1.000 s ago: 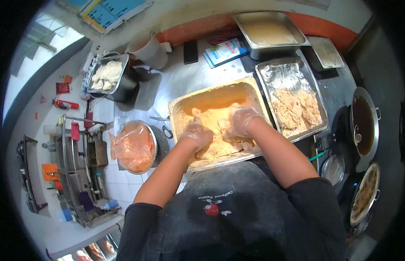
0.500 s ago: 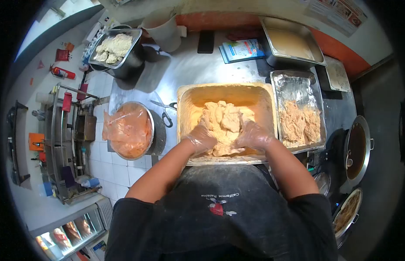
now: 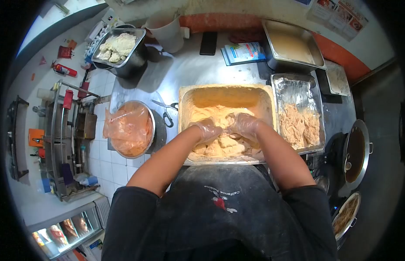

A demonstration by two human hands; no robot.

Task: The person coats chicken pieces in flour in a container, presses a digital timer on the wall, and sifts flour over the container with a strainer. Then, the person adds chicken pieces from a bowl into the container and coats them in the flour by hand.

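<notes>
A deep metal pan (image 3: 183, 98) holds yellowish flour and coated lumpy pieces (image 3: 222, 145). Both hands are inside it, in clear plastic gloves. My left hand (image 3: 208, 130) is curled around floured pieces at the pan's middle. Close beside it, almost touching, my right hand (image 3: 246, 125) has its fingers bent over pieces too. Some fingertips are buried in the flour. Right of the pan, a foil-lined tray (image 3: 294, 85) holds more coated pieces (image 3: 300, 124). To the left, a round bowl (image 3: 153, 130) holds orange-pink contents under a plastic bag (image 3: 128, 126).
Scissors (image 3: 167, 116) lie between bowl and pan. Behind are a phone (image 3: 208, 43), a blue-white packet (image 3: 244, 52), a white pitcher (image 3: 167, 34), a black container of pale dough (image 3: 117, 47) and a tray of beige liquid (image 3: 289, 45). Oil-filled woks (image 3: 356, 152) stand at right.
Since the previous frame, my hands have moved inward and closer together, and the heaped pieces between them now lie lower and flatter. The camera view has also shifted since the earliest frame.
</notes>
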